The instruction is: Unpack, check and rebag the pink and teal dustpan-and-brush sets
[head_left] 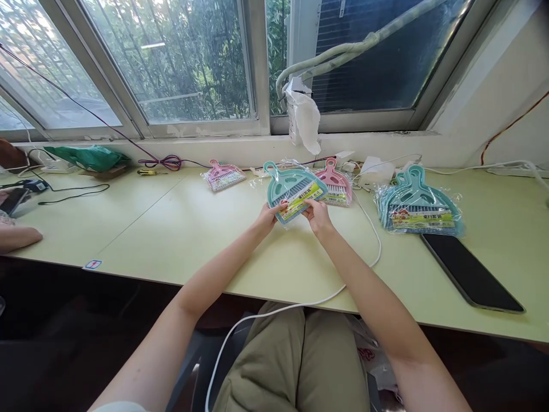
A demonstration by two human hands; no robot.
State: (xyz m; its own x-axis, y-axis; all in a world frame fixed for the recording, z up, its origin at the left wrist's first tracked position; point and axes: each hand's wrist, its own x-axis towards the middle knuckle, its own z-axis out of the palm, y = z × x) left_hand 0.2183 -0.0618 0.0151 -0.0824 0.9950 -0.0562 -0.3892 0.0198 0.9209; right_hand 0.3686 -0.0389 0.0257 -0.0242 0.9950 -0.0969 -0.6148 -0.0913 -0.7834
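Observation:
Both my hands grip the lower edge of a teal dustpan and brush set (pixel 291 186) in clear plastic with a yellow label. My left hand (pixel 271 214) pinches its lower left corner, and my right hand (pixel 318 216) pinches the lower right side. The set is tilted, its handle toward the upper left. Partly hidden behind it lies a pink dustpan and brush set (pixel 335 184). A smaller-looking pink set (pixel 223 175) lies apart to the left. On the right, several teal sets (pixel 420 200) are stacked in their wrappers.
A black tablet or large phone (pixel 472 272) lies at the right, touching the teal stack. A white cable (pixel 380 243) runs across the table (pixel 171 229) and over its front edge. Another person's arm (pixel 19 237) rests at far left. A green bag (pixel 88 157) sits by the window.

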